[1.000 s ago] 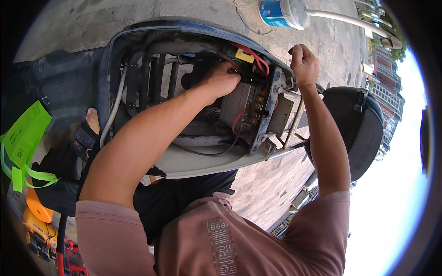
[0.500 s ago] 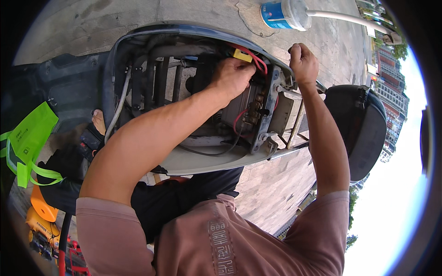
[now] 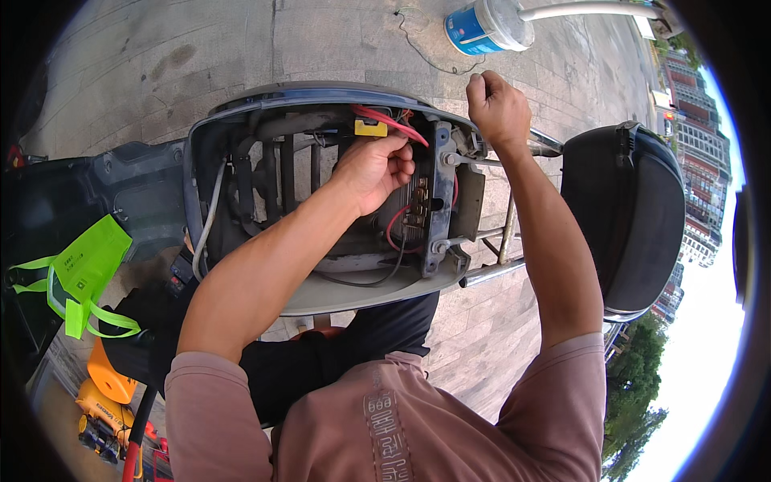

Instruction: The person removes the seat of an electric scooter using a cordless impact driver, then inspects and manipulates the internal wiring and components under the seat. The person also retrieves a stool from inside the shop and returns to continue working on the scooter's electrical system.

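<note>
From above, a person in a brownish-pink T-shirt point(image 3: 337, 434) worked on the uncovered body of a two-wheeler point(image 3: 333, 299), which lay across the middle of the frame. The bare left hand point(image 3: 373, 175) reached into it, slightly above centre, its fingers bent and drawn close together; whether they pinched anything could not be told. Just above the knuckles sat a yellow block point(image 3: 370, 128), with thick red wires point(image 3: 405, 128) curving past it to the right. The right hand point(image 3: 499, 111) was raised at upper centre-right, curled into a fist, any contents hidden. A black rear box point(image 3: 626, 225) stood at the right of the frame, a blue-and-white bucket point(image 3: 480, 29) at the top right of centre, and a bright green bag point(image 3: 92, 269) hung at the left
</note>
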Motion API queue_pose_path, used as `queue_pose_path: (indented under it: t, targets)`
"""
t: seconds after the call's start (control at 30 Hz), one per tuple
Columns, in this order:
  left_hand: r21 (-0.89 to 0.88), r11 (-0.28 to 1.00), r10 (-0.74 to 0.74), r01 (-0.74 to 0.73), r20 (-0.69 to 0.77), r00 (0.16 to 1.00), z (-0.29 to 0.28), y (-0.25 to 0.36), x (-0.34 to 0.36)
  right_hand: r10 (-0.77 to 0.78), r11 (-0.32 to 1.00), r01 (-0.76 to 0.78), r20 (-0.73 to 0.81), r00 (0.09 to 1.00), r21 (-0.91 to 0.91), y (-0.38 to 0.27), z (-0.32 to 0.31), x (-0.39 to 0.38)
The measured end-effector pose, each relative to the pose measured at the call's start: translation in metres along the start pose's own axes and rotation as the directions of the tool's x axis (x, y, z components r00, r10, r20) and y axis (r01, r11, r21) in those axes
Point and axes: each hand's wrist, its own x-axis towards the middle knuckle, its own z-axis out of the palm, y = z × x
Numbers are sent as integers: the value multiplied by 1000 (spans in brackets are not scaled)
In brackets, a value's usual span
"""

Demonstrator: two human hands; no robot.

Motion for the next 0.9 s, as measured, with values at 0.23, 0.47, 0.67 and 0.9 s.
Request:
queue_pose_path:
  t: [0.23,0.47,0.67,0.9]
  targets:
    - [120,982,-160,146,118,980,-11,7,-22,52,999,-53,25,998,10,-5,-6,-1]
    - [147,985,-103,86,111,988,0,26,-40,88,996,-88,46,995,3,-8,-10,-2]
    - [25,1000,-6,9,-126,992,13,16,-28,94,996,-94,46,995,0,-8,-12,-3]
    - [61,998,29,-15,-247,969,15,25,-27,115,993,-115,64,991,1,-10,-13,-2]
